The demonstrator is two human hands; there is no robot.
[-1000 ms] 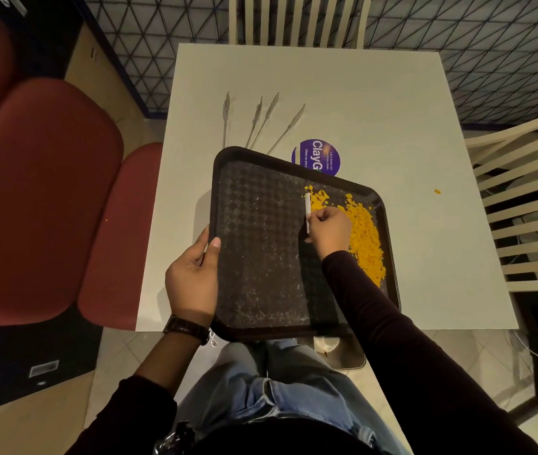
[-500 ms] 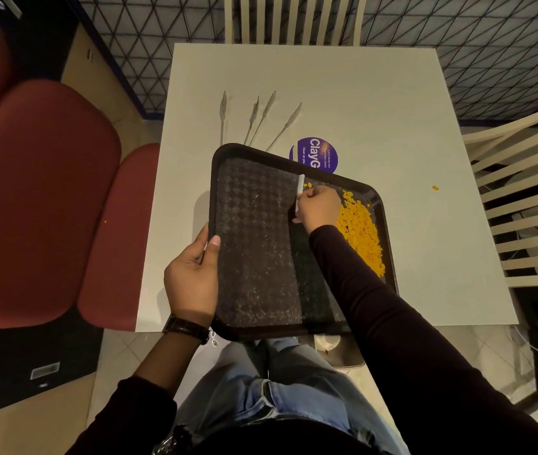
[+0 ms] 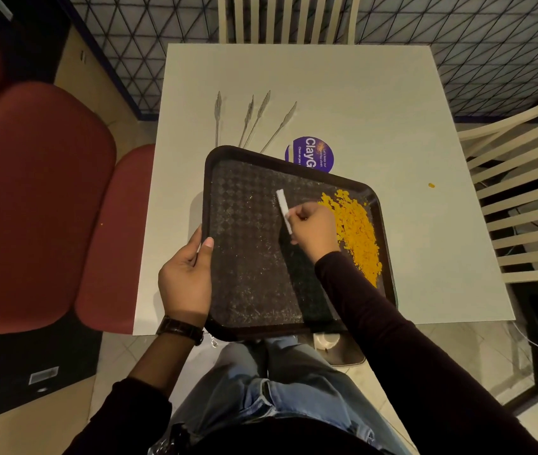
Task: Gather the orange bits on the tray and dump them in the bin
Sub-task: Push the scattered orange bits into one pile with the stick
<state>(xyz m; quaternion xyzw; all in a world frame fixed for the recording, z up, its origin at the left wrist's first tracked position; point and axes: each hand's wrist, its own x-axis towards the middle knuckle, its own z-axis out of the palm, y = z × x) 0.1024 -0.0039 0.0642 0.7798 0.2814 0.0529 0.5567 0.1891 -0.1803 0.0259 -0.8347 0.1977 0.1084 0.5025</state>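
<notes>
A black textured tray [image 3: 247, 257] lies on the white table, overhanging its near edge. Orange bits [image 3: 356, 231] are heaped in a band along the tray's right side. My right hand [image 3: 313, 229] grips a white flat scraper [image 3: 283, 207], held on edge against the tray floor just left of the heap. The tray's left rim is gripped by my left hand [image 3: 185, 277], thumb over the edge. One stray orange bit [image 3: 431, 185] lies on the table to the right of the tray. No bin is clearly in view.
Several thin metal tongs [image 3: 254, 116] lie on the table [image 3: 376, 110] beyond the tray, beside a round purple sticker [image 3: 313, 152]. Red padded seats [image 3: 37, 205] stand to the left, slatted white chairs [image 3: 523, 198] at the right and far side.
My right hand swept the scraper up to the tray's far edge, then came back toward the middle. The orange heap is packed closer to the right rim. The left hand stayed put.
</notes>
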